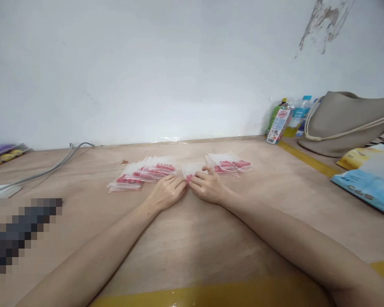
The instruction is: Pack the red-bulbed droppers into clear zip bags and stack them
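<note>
Between my hands lies a small clear zip bag with red pieces inside. My left hand has its fingers pressed together at the bag's near left edge. On the other side, my right hand is closed on the near right part, its index finger bent up, and it hides some of the bag. Left of them, several filled zip bags overlap in a fanned row, red pieces showing through. A smaller overlapping group of such bags is just beyond my right hand.
Bottles and a grey-beige bag stand at the back right by the wall. A blue packet lies at the right. Grey cables run across the left of the wooden table, near a blurred dark thing.
</note>
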Motion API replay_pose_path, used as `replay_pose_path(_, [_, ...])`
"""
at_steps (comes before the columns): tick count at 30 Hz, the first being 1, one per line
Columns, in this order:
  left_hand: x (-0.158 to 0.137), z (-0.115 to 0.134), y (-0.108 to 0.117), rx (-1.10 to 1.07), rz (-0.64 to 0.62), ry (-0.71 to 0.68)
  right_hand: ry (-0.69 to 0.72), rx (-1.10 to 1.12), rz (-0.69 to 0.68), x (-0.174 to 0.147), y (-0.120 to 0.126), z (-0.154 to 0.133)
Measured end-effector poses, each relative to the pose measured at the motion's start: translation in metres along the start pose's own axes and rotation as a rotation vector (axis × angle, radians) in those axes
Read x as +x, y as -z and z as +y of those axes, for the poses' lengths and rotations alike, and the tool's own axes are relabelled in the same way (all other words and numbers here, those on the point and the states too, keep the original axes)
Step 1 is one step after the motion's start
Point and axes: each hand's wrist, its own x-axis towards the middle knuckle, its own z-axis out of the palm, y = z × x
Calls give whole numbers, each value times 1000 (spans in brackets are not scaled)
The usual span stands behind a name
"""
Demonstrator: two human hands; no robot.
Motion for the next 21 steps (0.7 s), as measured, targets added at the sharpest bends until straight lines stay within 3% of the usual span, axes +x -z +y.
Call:
replay_pose_path(15, [0, 2, 4, -25, 11, 49, 73, -72, -32, -23, 13, 18])
replay_pose_path(21, [-1, 1, 6, -45, 8, 63, 47, -93, -121, -25, 20, 25])
